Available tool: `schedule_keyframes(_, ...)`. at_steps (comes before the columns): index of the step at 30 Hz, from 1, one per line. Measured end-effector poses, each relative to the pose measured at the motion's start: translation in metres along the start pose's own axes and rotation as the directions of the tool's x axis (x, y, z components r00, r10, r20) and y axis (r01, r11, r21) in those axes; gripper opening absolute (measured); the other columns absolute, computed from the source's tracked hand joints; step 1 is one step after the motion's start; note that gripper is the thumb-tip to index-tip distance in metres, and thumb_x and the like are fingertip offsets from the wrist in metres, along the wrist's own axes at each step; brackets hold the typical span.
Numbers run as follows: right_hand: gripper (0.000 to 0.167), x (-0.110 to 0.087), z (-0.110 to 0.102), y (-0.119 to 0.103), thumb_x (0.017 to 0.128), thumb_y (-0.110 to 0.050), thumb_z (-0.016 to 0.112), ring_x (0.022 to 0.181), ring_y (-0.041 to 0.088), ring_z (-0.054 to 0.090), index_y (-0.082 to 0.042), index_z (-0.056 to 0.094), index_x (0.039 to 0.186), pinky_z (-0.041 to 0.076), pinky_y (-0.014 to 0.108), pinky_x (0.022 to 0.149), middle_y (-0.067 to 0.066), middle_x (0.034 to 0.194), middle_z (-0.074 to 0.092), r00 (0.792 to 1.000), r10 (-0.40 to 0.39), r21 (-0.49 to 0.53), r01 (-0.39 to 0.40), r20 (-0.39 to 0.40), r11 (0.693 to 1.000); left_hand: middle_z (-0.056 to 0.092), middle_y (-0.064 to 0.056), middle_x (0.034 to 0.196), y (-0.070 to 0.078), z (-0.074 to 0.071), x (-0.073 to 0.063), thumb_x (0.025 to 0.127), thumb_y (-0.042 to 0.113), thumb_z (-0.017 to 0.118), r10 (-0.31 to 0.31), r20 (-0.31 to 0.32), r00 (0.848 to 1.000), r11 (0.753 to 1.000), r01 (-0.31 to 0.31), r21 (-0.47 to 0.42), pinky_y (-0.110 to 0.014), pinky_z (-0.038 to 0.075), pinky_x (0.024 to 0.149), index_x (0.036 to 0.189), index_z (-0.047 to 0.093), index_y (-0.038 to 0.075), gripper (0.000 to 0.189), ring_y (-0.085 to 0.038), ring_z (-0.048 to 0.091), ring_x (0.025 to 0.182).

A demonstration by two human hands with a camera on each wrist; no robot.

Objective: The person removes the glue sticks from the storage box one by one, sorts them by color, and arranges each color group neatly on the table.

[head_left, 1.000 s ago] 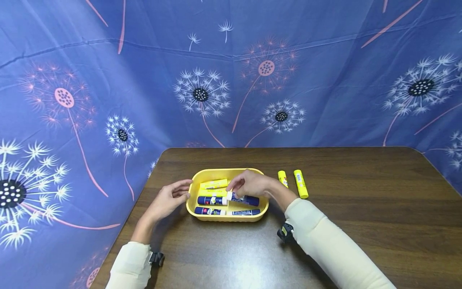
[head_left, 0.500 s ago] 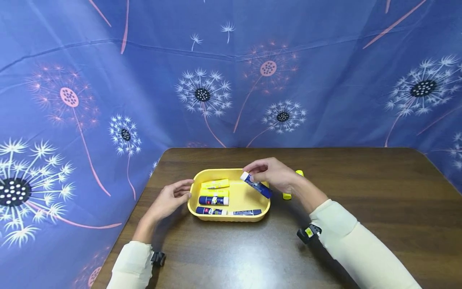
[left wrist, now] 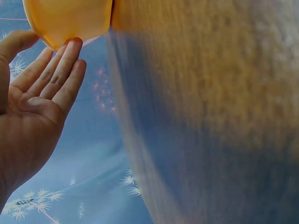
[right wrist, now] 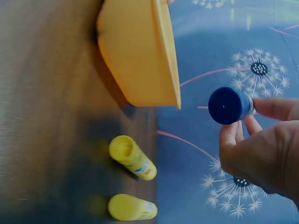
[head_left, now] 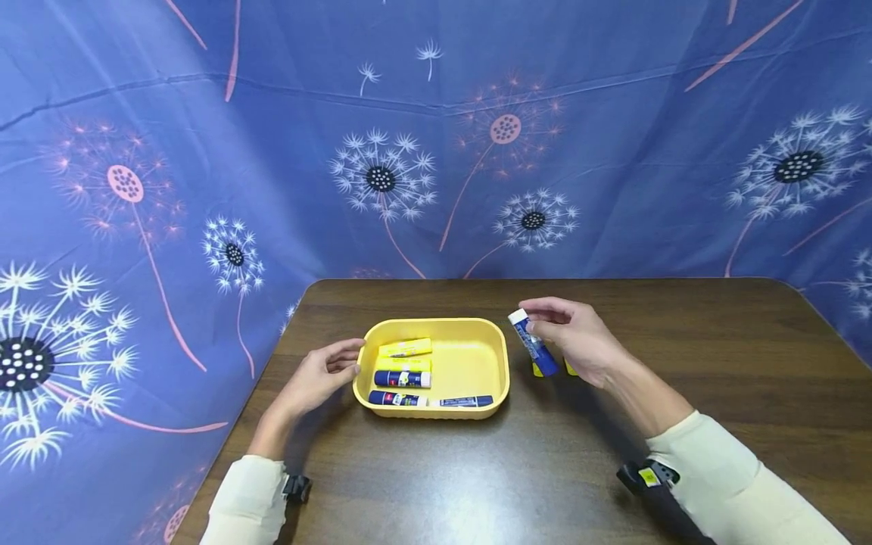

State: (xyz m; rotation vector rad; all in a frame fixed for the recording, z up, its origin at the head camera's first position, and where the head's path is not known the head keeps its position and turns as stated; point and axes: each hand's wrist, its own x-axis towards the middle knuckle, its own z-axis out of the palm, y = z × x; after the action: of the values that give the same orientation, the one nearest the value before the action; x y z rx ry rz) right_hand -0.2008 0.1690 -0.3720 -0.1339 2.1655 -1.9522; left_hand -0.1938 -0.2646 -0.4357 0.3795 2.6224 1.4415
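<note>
My right hand (head_left: 579, 341) pinches a blue glue stick (head_left: 534, 350) with a white end, held tilted just past the right end of a yellow plastic bin (head_left: 499, 378). In the right wrist view, the blue base of this glue stick (right wrist: 225, 106) faces the camera, with fingers and thumb around its far part. My left hand (head_left: 316, 382) touches the left end of the bin, its fingers nearly straight against the outer wall (left wrist: 70, 21). Inside lie two yellow glue sticks (head_left: 405, 348) and several blue ones (head_left: 402, 378), all in the left and front parts.
Two yellow glue sticks, one nearer the bin (right wrist: 133, 156) and one farther off (right wrist: 132, 208), lie on the table beneath the right hand, mostly hidden in the head view. A brown wooden table (head_left: 715, 363) extends rightward. Behind it hangs a blue dandelion-print cloth (head_left: 613, 151).
My right hand has lifted the blue glue stick out of the bin and carried it right, over the two yellow ones on the table. My left hand has stayed at the bin's end.
</note>
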Motion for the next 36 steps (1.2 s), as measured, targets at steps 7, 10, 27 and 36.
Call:
schedule_keyframes(7, 0.042, -0.022, -0.001, 0.018, 0.098, -0.005, 0.065, 0.097, 0.005, 0.063, 0.001, 0.058, 0.139, 0.055, 0.018, 0.081, -0.008, 0.104, 0.067, 0.993, 0.035, 0.104, -0.024, -0.112, 0.994, 0.068, -0.027, 0.132, -0.001, 0.0, 0.001, 0.099, 0.004, 0.065, 0.004, -0.001, 1.0, 1.0, -0.004, -0.012, -0.04, 0.056, 0.106, 0.145, 0.055, -0.002, 0.048, -0.039, 0.068, 0.121)
schedule_keyframes(10, 0.04, -0.031, 0.002, 0.029, 0.097, -0.003, 0.065, 0.096, 0.003, 0.064, -0.001, 0.059, 0.137, 0.054, 0.018, 0.08, -0.011, 0.102, 0.07, 0.991, 0.065, 0.174, -0.043, -0.119, 0.984, 0.068, -0.027, 0.132, -0.001, 0.0, 0.0, 0.099, 0.004, 0.064, 0.006, 0.0, 1.0, 1.0, -0.006, -0.012, -0.041, 0.055, 0.106, 0.145, 0.055, -0.002, 0.048, -0.039, 0.068, 0.121)
schedule_keyframes(27, 0.05, -0.074, 0.031, 0.08, 0.095, -0.005, 0.066, 0.087, 0.003, 0.064, 0.004, 0.054, 0.143, 0.056, 0.018, 0.076, -0.007, 0.096, 0.071, 0.914, 0.278, 0.138, -0.247, -0.296, 0.959, 0.068, -0.027, 0.132, 0.0, 0.001, 0.001, 0.099, 0.004, 0.064, 0.016, -0.005, 1.0, 1.0, -0.016, -0.019, -0.036, 0.056, 0.105, 0.145, 0.055, -0.002, 0.048, -0.039, 0.068, 0.121)
schedule_keyframes(36, 0.046, -0.079, 0.04, 0.095, 0.093, -0.002, 0.068, 0.084, 0.0, 0.063, 0.006, 0.059, 0.138, 0.055, 0.014, 0.073, -0.001, 0.101, 0.072, 0.888, 0.229, 0.036, -0.234, -0.399, 0.972, 0.068, -0.027, 0.132, -0.002, 0.003, 0.002, 0.099, 0.004, 0.064, 0.021, -0.007, 1.0, 1.0, -0.021, -0.017, -0.043, 0.055, 0.107, 0.145, 0.055, -0.002, 0.048, -0.039, 0.068, 0.122)
